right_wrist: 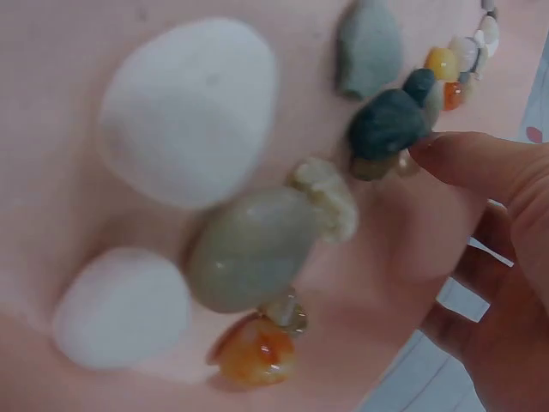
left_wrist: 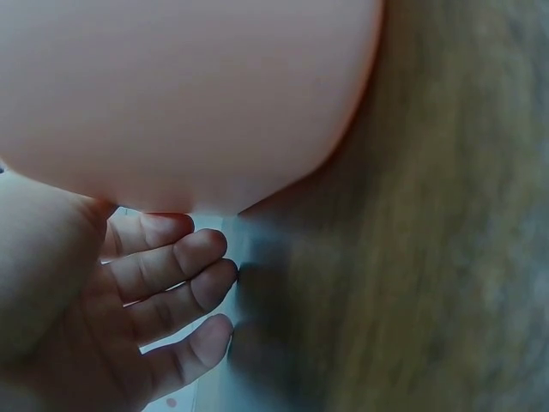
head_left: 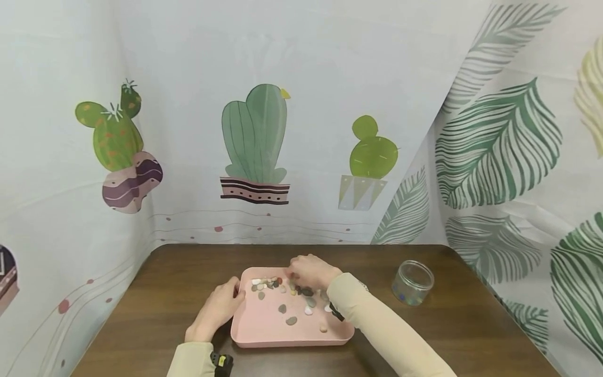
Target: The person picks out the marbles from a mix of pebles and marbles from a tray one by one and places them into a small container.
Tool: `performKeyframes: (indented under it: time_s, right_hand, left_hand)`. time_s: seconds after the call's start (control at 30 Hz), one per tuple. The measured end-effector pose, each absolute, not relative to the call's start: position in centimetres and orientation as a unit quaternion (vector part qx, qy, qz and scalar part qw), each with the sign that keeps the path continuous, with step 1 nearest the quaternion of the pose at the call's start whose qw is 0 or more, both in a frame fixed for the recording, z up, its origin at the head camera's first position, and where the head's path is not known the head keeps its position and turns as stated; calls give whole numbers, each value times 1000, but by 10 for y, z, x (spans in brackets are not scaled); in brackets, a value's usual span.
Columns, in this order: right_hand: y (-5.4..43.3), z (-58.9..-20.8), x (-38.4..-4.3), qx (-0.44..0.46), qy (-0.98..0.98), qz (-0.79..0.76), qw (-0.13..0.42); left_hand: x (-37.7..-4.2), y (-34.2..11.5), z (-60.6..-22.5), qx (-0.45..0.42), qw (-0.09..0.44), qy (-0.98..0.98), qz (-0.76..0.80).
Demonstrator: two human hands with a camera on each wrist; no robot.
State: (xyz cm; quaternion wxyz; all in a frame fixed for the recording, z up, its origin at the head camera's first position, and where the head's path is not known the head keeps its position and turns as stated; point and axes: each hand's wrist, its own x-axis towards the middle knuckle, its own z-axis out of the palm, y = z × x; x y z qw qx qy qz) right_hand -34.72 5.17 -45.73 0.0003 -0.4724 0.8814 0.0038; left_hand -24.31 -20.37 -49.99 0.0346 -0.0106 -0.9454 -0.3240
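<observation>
A pink tray (head_left: pixel 264 335) lies on the table with smooth pebbles scattered over its floor. My left hand (head_left: pixel 220 306) holds its left rim, thumb on top; in the left wrist view the fingers (left_wrist: pixel 206 287) curl outside the wall and the thumb is mostly hidden. At the far rim is my right hand (head_left: pixel 313 272). In the right wrist view its thumb (right_wrist: pixel 467 159) reaches inside, tip right at a dark green pebble (right_wrist: pixel 390 122), while its fingertips are hidden behind the rim. White pebbles (right_wrist: pixel 190 112), a grey-green pebble (right_wrist: pixel 253 249) and an orange pebble (right_wrist: pixel 256 352) lie nearby.
To the right of the tray stands a clear round jar (head_left: pixel 413 283) with small coloured pieces at its bottom. Brown wooden table (head_left: pixel 452 324) surrounds the tray. Behind it hangs a white cloth (head_left: pixel 315 68) printed with cacti and leaves.
</observation>
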Motion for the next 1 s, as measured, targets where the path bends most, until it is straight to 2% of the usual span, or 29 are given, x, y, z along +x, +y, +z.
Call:
performKeyframes:
  time_s: [0.33,1.0]
  right_hand:
    - [55,-462,-349,-486,874,-8,1]
    - [52,-464,-349,-467,884,-21,22]
  left_hand:
    - [-242,-203,-497,-15,48,-946,-321]
    - [-241,-203,-495,-8,33,-944,-328]
